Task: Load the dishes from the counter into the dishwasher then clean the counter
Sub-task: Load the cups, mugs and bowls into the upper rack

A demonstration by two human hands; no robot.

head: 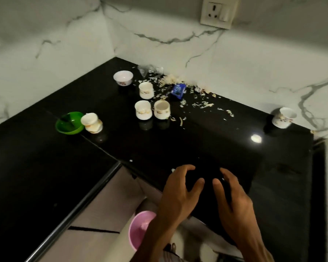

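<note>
So, both hands empty right now: left hand [180, 193] and right hand [233, 197] hover over the near edge of the desk [197, 144], fingers spread and loosely curved, gripping nothing. Can't tell if the fingertips touch the surface.

Landmark is the cup pair [152, 110], two upright cups touching side by side mid-desk:
- third cup [146, 90] just behind the pair
- small white bowl [123, 78] behind and left
- stacked tipped cups [92, 122] to the left, touching the green bowl [69, 122]
- lone cup [284, 117] well apart to the right, tilted, near the wall
- blue packet [179, 91] behind and right, sitting in the peel scraps [203, 104]
- dishwasher not in view

Risks as I see them:
- the tipped stack looks unstable; nudging the green bowl could roll it
- the pair touches, so lifting one may clink or tip the other
- the lone cup leans; a careless grab could knock it into the wall
- scraps lie right beside the pair; dragging cups would smear them across the desk
- glossy black top, so a sliding cup probably won't stop fast

Room:
- bare stretch between my hands and the pair gives a straight reach
- desk is L-shaped; its inner corner edge lies left of my hands, with a pink tub [140, 227] below it
- right end of the desk stops just past the lone cup
</note>
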